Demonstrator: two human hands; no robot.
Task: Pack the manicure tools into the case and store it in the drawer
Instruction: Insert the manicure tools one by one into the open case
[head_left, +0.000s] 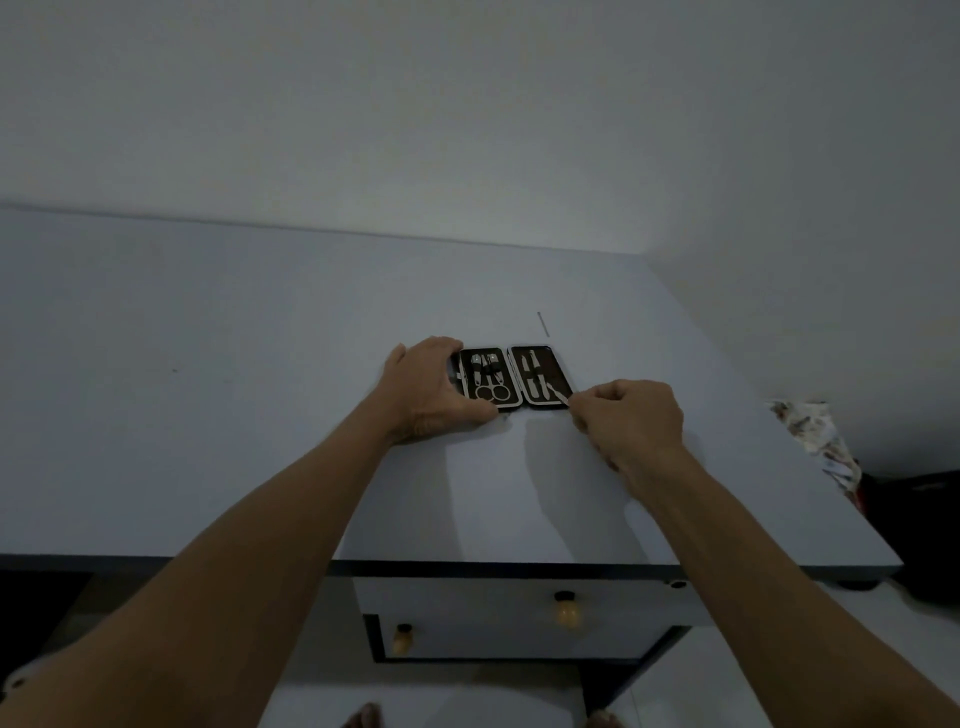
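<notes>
A dark manicure case (514, 378) lies open flat on the grey desk top (260, 389), both halves facing up. Scissors (492, 391) and clippers sit in its left half; slim tools (534, 375) sit in the right half. My left hand (423, 387) grips the case's left edge, thumb at the near corner. My right hand (631, 421) pinches a thin metal tool (560, 396) whose tip lies over the right half's near corner. One more thin metal tool (543, 325) lies loose on the desk behind the case. Below the front edge is a drawer (493, 597) with a round knob (566, 609).
A second knob (402, 638) sits on a lower front under the drawer. A patterned cloth (821, 441) hangs at the desk's right edge beside a dark object (914, 519). A wall rises behind the desk. My feet show on the pale floor below.
</notes>
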